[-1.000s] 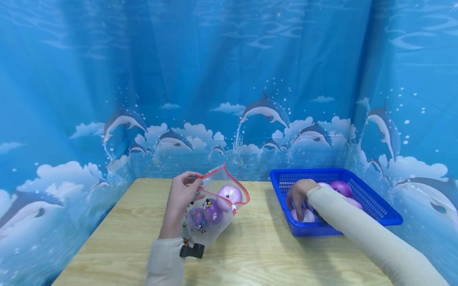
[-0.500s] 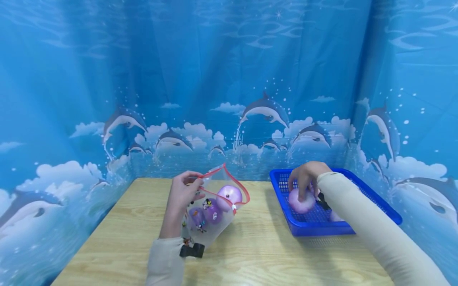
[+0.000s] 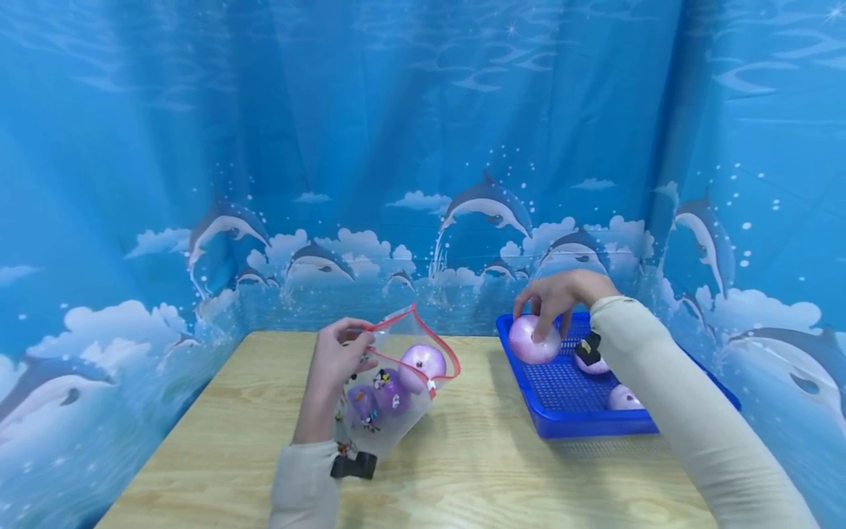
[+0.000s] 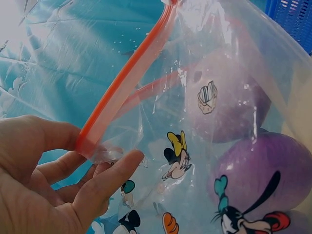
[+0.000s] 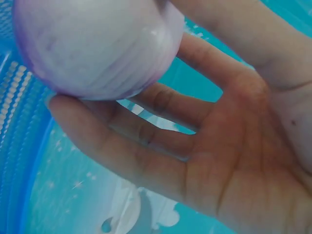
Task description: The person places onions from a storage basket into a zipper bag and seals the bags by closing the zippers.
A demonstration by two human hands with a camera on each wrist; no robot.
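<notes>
My left hand (image 3: 340,356) pinches the red-zip edge of a clear zip bag (image 4: 156,195) printed with cartoon figures. The bag's mouth gapes, and several purple onions (image 4: 265,170) lie inside it; a paler onion (image 3: 423,364) is uppermost, near the opening. On the right, my right hand (image 3: 562,297) grips a glossy, pale purple onion (image 5: 97,46) between thumb and fingers. It is held up over the left rim of a blue plastic basket (image 3: 568,425). Two more onions show in the basket, one onion (image 3: 623,398) near the front and one partly behind my wrist strap.
Both hands work above a light wooden table (image 3: 463,470), the bag left of the basket. A blue curtain (image 3: 370,147) with dolphins hangs behind the table and along the sides. My right sleeve (image 3: 687,411) covers part of the basket.
My right hand has taken hold of an onion in the basket and raised it up and to the left, to the rim. The left hand and the bag have stayed still.
</notes>
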